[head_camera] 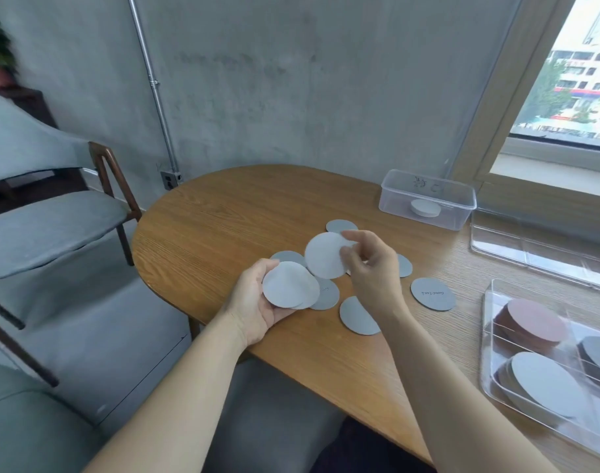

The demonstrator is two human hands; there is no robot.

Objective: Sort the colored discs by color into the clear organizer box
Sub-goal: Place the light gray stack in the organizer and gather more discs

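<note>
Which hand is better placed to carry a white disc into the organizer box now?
The right hand, probably. Its fingers pinch a white disc, and the organizer box lies on the right, beside that forearm. The left hand holds a stack of discs, farther from the box.

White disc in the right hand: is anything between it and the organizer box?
Nothing visible blocks it. Between the white disc and the organizer box only a grey disc lies flat on the table.
</note>
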